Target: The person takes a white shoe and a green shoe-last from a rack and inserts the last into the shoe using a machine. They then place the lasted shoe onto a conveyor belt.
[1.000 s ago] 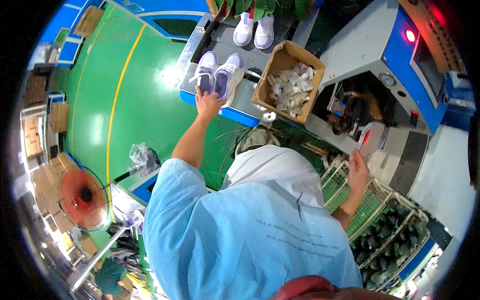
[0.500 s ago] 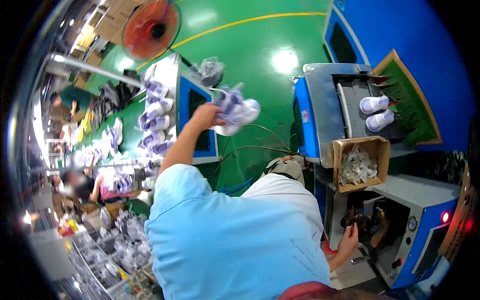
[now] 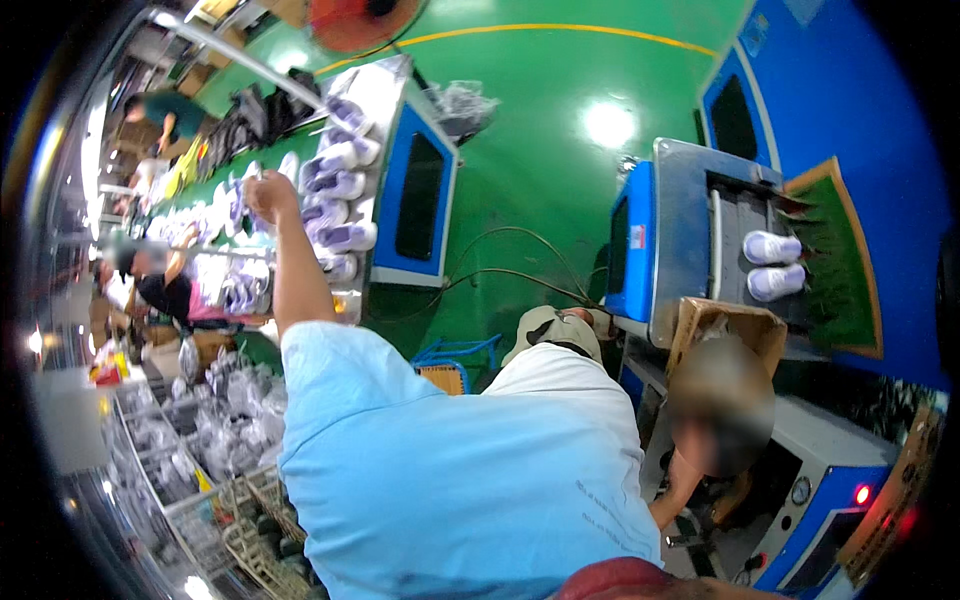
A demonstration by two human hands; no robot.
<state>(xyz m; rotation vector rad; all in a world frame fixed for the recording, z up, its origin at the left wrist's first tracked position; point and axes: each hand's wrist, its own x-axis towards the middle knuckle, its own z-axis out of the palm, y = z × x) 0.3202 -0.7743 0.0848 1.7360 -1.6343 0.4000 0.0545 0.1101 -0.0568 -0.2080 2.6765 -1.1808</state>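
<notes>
My left hand point(image 3: 268, 196) reaches out to the far left over the green conveyor belt. Its fingers curl at a white and lilac sneaker point(image 3: 238, 206), which is small and partly hidden. Just right of it, a row of similar sneakers point(image 3: 335, 185) lines the metal-topped counter point(image 3: 385, 95). My right hand point(image 3: 702, 442) is down at the lower right, by the cardboard box point(image 3: 777, 340) and the opening of a grey and blue machine point(image 3: 835, 440). A blurred patch hides its fingers and whatever they touch. Two white and lilac sneakers point(image 3: 773, 248) sit on the dark plate of another machine.
Cables point(image 3: 520, 270) cross the green floor between counter and machine. A blue-framed stool point(image 3: 445, 375) stands by my legs. A bin of plastic-wrapped items point(image 3: 235, 400) is at the lower left. Two people point(image 3: 165, 285) work beyond the belt. An orange fan point(image 3: 350, 25) stands at the top.
My left hand has swung left with the sneakers from above the floor to the belt. My right hand has moved up beside the box. The view has shifted a little.
</notes>
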